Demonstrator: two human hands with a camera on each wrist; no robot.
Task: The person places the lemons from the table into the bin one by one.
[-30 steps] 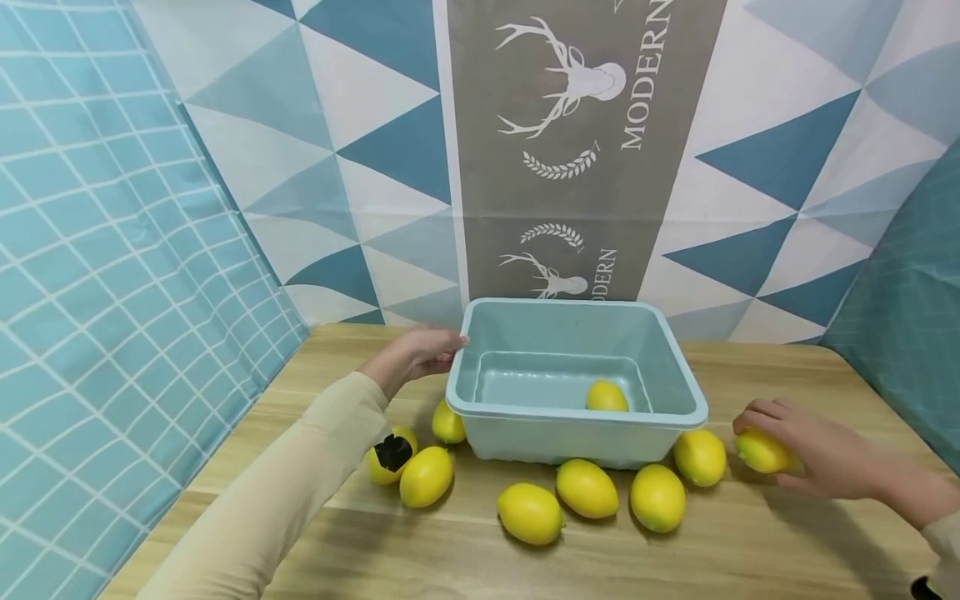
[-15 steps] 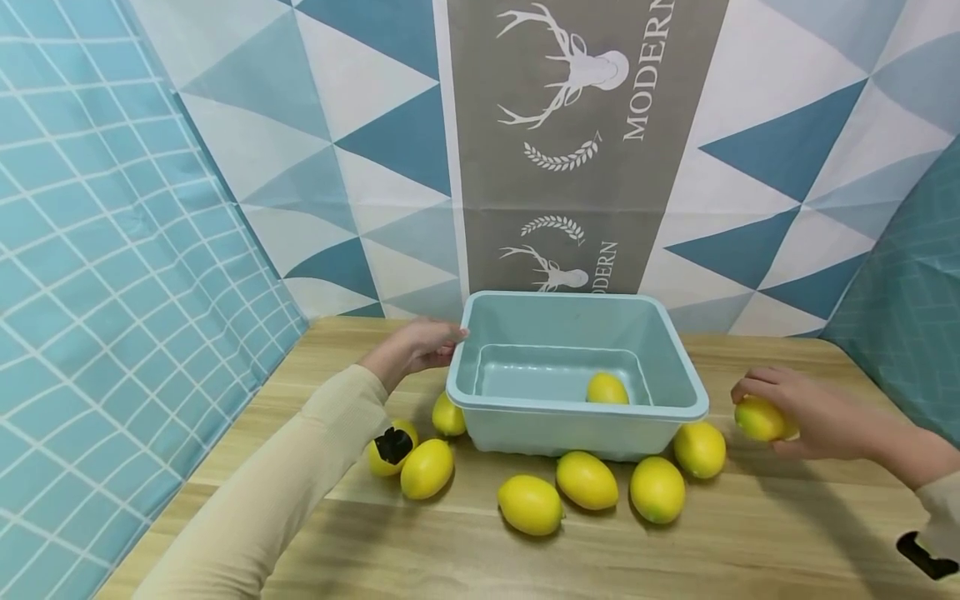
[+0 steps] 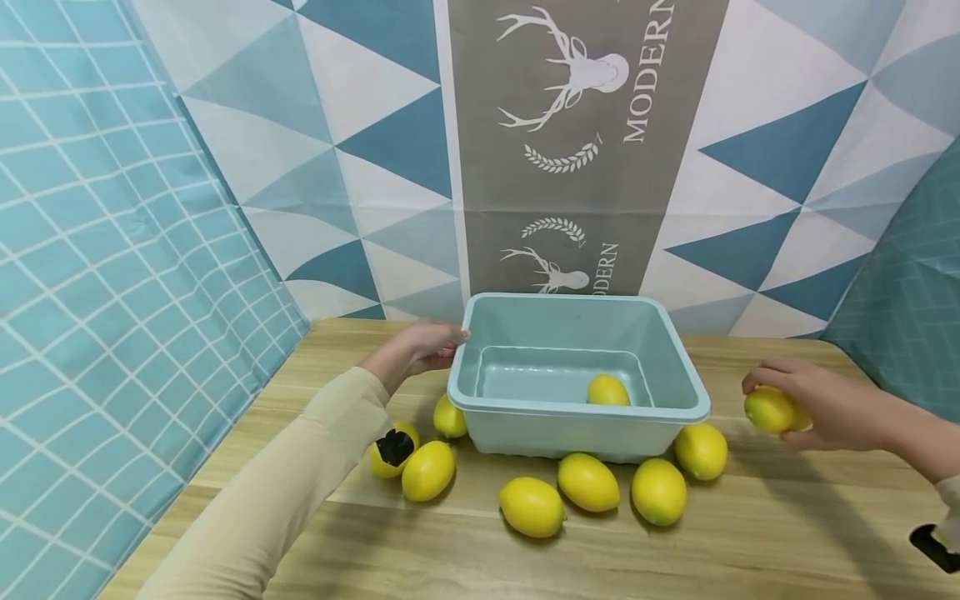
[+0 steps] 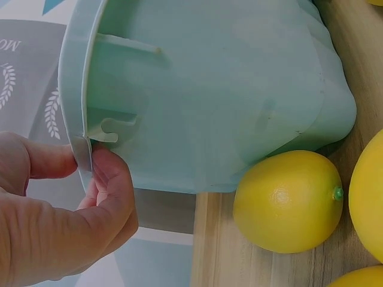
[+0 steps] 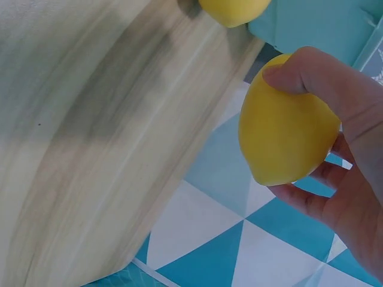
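Observation:
A pale blue-green plastic basin (image 3: 577,437) stands at the back of the table, with one lemon (image 3: 608,389) inside on its floor. My left hand (image 3: 423,348) pinches the basin's left rim between thumb and fingers, which the left wrist view shows closely at the rim (image 4: 76,113). To the right of the basin, my right hand (image 3: 821,404) grips a lemon (image 3: 772,409) and holds it above the table. The right wrist view shows thumb and fingers wrapped round that lemon (image 5: 287,125).
Several lemons lie along the basin's front, among them one at its right corner (image 3: 701,452) and one nearer me (image 3: 532,507). Others, such as a lemon (image 3: 428,472), sit by my left forearm. Patterned cloth (image 3: 375,125) hangs behind the wooden table (image 3: 600,567).
My right hand has lifted the lemon up off the table and moved slightly to the right. The left hand stays on the basin's rim.

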